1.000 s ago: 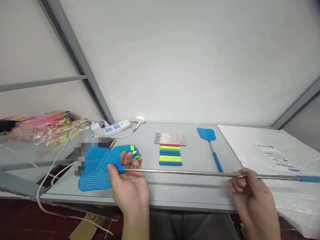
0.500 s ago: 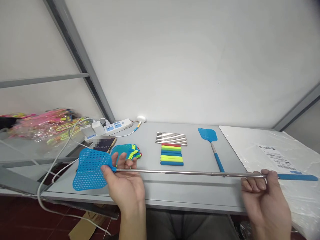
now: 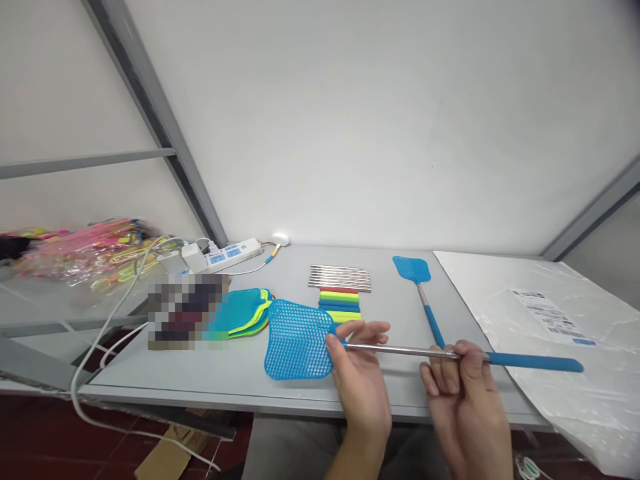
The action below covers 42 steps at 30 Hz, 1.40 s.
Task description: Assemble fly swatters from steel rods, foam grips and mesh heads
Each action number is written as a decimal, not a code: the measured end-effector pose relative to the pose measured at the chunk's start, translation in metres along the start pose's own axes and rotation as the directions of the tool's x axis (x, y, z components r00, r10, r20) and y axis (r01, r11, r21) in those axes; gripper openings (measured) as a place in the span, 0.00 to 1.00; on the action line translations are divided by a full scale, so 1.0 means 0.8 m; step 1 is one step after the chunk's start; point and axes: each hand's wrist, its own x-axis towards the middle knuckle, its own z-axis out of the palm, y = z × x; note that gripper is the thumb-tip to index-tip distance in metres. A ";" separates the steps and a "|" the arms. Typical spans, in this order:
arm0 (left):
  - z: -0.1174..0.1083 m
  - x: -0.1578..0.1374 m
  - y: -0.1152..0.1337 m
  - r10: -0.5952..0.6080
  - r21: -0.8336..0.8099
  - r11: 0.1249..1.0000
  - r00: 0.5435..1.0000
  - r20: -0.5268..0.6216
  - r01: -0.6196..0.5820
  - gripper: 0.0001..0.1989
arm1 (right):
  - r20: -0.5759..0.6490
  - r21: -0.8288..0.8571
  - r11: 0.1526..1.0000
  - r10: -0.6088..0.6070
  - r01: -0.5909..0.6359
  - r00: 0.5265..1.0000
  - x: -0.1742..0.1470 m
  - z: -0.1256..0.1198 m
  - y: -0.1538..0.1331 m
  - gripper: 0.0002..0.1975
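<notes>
A blue fly swatter (image 3: 300,341) with a telescopic metal rod lies level across both hands above the table. My left hand (image 3: 361,373) pinches it where the perforated head joins the rod, with the other fingers loosely spread behind. My right hand (image 3: 467,387) is closed around the rod just short of the blue grip (image 3: 535,362). Beyond them, a second blue fly swatter (image 3: 413,269) rests on the table, its handle end near my right hand. Metal rods (image 3: 340,277) lie in a row behind several red, yellow-green and blue grips (image 3: 340,305), partly hidden by my left hand.
Loose swatter heads (image 3: 245,312) are stacked at the left, beside a pixelated dark object. A power strip (image 3: 233,255) with white cables stands behind. White wrapped packaging (image 3: 500,300) covers the table's right side. Bagged colourful items (image 3: 90,250) sit at far left.
The hands have come closer together and the swatter's rod has become much shorter. Its head and my left hand have moved right, while my right hand has moved left.
</notes>
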 end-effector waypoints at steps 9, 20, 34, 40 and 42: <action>-0.018 0.040 0.066 0.136 0.067 0.989 0.989 -0.065 -0.131 0.19 | 0.073 -0.080 0.988 0.135 -0.129 0.988 0.028 -0.040 -0.008 0.10; -0.043 0.076 0.115 0.198 -0.057 0.976 0.964 -0.180 -0.211 0.19 | 0.287 -0.651 0.716 -0.076 0.253 0.955 0.034 -0.050 0.003 0.18; -0.030 0.065 0.107 0.072 -0.203 0.972 0.973 -0.220 -0.118 0.21 | 0.364 -0.582 0.803 0.114 0.130 0.925 0.020 -0.056 0.001 0.23; -0.031 0.066 0.110 0.107 -0.181 0.971 0.962 -0.251 -0.155 0.15 | 0.157 -0.322 0.941 -0.052 0.101 0.986 0.023 -0.054 0.004 0.10; -0.032 0.067 0.110 0.108 -0.173 0.974 0.971 -0.214 -0.146 0.17 | 0.130 -0.374 0.921 -0.062 0.107 0.990 0.025 -0.055 0.007 0.11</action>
